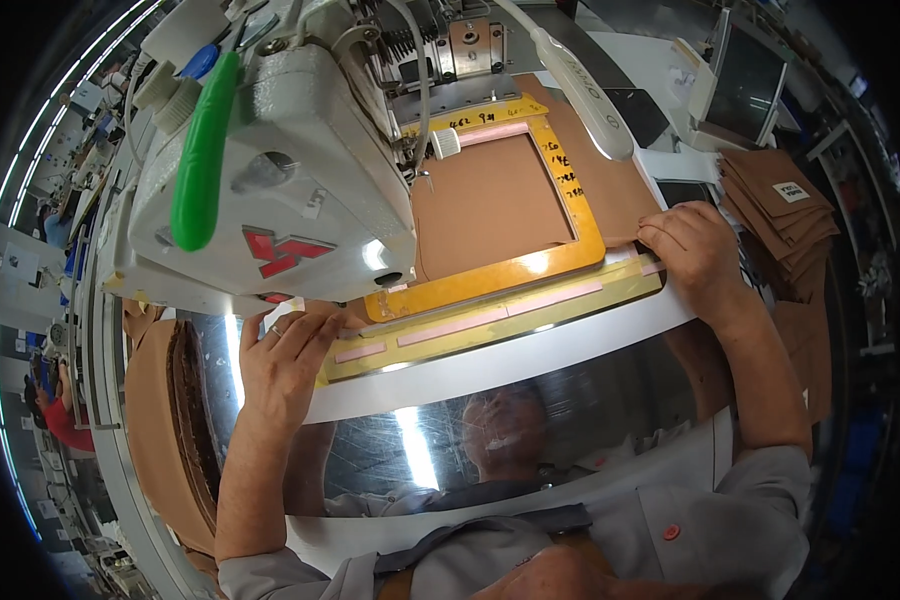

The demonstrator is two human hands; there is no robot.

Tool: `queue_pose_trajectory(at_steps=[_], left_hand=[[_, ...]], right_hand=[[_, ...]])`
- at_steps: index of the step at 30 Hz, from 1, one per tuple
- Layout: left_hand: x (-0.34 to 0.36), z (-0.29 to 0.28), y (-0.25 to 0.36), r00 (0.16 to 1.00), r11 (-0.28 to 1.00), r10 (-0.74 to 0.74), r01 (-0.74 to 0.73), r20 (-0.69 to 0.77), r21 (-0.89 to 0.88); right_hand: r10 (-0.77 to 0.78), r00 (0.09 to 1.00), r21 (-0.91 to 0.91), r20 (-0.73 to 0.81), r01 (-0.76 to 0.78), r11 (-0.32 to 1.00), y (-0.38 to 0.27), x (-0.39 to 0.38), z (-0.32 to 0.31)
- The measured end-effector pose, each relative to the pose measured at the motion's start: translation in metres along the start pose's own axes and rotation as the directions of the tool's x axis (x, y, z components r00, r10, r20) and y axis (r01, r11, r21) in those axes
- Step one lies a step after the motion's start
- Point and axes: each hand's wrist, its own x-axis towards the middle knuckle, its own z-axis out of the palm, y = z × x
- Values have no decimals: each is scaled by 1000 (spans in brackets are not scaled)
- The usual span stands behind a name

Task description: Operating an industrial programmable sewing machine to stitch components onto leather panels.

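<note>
A brown fabric panel (490,215) lies under the yellow clamp frame (490,292) of a white sewing machine (290,190). Its brown surface shows through the frame's opening and beyond its right side. My left hand (288,355) is closed, fingertips pinching the panel's near left corner, beside the frame's left end. At the near right corner, my right hand (695,262) pinches the panel's edge between thumb and fingers. Between my hands runs a yellow strip with pink pads (500,322), parallel to the frame's near side. The needle area is partly hidden by the machine head.
A green-handled tool (205,150) rests against the machine head. Stacked brown panels (780,215) lie at right, and another brown pile (160,420) at left. A shiny metal plate (570,420) is in front of me. A white elongated device (582,95) hangs above; a screen (745,80) stands far right.
</note>
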Motion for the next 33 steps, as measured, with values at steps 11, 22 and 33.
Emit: queue_pose_trajectory(at_steps=[11,22,33], left_hand=[[-5,5,-3,990,990,126,-129,57,50],[-4,-6,-3,978,986,158,-162,139,24],[-5,-11,15,986,928,-111,148,125,-342]], right_hand=[[14,999,-52,46,-11,999,-2,-7,-4],[67,998,-114,14,-65,991,7,-14,2],[260,940,261,221,-314,913,-25,-12,-24]])
